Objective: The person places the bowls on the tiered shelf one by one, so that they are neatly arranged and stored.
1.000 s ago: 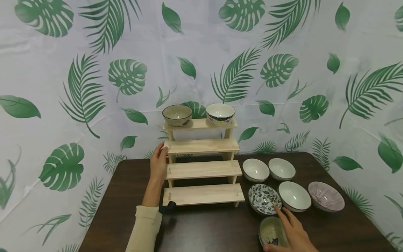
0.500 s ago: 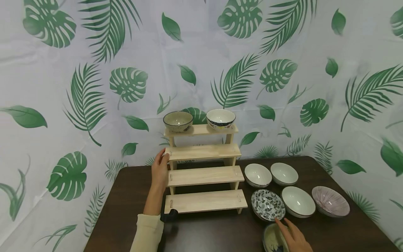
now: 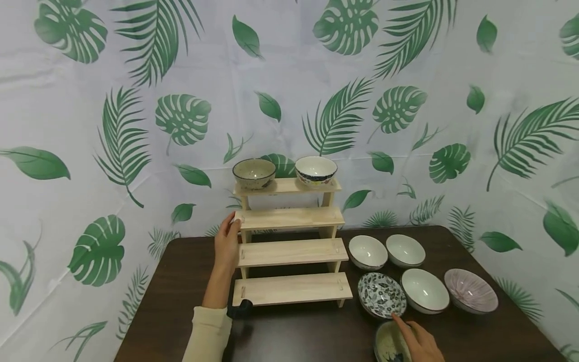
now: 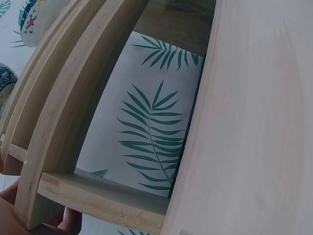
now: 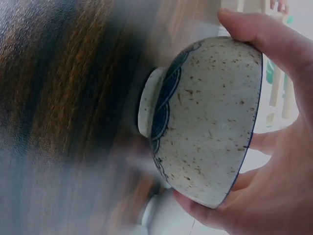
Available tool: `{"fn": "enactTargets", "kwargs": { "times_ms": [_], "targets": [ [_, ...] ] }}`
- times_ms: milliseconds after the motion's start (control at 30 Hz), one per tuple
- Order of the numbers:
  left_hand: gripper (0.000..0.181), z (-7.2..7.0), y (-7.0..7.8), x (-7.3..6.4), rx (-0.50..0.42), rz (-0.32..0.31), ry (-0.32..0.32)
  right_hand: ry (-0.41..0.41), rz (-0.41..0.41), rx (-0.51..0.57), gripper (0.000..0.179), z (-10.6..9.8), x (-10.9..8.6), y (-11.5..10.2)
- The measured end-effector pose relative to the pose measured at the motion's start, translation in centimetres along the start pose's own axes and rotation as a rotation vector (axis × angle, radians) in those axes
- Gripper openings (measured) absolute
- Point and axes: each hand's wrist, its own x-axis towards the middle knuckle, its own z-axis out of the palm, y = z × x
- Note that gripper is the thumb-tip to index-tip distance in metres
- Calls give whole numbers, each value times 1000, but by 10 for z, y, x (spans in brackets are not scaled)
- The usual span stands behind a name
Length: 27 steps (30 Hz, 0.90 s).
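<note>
My left hand [image 3: 227, 244] grips the left end of the second board from the top on a four-tier wooden stand [image 3: 291, 253]. In the left wrist view its fingers [image 4: 72, 220] curl round the board's end. At the lower right, my right hand [image 3: 421, 343] holds a speckled greenish bowl [image 3: 388, 347] by its sides. The right wrist view shows this bowl [image 5: 210, 112] with a blue wave pattern near its foot, the thumb on one side and fingers on the other. Just beyond it sits a black-and-white floral bowl [image 3: 382, 295].
On the top tier stand a greenish bowl [image 3: 254, 173] and a white bowl [image 3: 316, 171] with a dark patterned outside. White bowls [image 3: 425, 290] and a pinkish bowl [image 3: 471, 290] stand on the dark table [image 3: 289, 332], right of the stand. A leaf-print cloth [image 3: 280, 75] hangs behind.
The head view has tilted a little, shifting everything slightly down in the frame. Both hands keep their places, the left at the stand and the right at the speckled bowl.
</note>
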Motion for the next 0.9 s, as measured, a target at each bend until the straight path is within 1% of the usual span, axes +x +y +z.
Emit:
{"fn": "enactTargets", "kwargs": {
  "times_ms": [67,133,200,267,333,433,567,600,633,700,767,800,833,900],
  "targets": [
    [56,-3,1,-2,-1,4,11,96,-72,-29,86,3,1,-1],
    [56,-5,0,-3,2,-1,14,208,-140,-87,98,3,-3,-3],
    [57,-6,0,-4,7,-5,14,272,-174,-110,100,0,-6,-9],
    [57,-5,0,-4,2,-4,12,325,-232,-118,88,-4,-5,-11],
    [57,-3,1,-3,-6,4,10,381,-311,-134,84,-7,-2,-7],
    [56,-1,2,0,-15,20,10,436,-423,-150,83,-2,6,12],
    [54,0,1,1,-17,33,19,452,-493,-132,91,7,15,36],
    [55,1,1,1,-17,37,19,450,-504,-125,94,6,16,36],
    [54,1,1,1,-14,37,23,443,-519,-96,97,-1,18,31],
    [53,2,0,1,-18,39,28,434,-530,-76,100,-13,20,18],
    [54,2,-1,2,-21,41,28,399,-515,-63,104,-30,21,-3],
    [54,1,-1,2,-25,43,28,380,-481,-54,106,-40,19,-19],
    [54,1,-1,2,-29,42,32,348,-421,-49,104,-48,18,-32],
    [54,0,0,2,-34,40,28,255,-266,-45,101,-59,16,-56]
  ]
}}
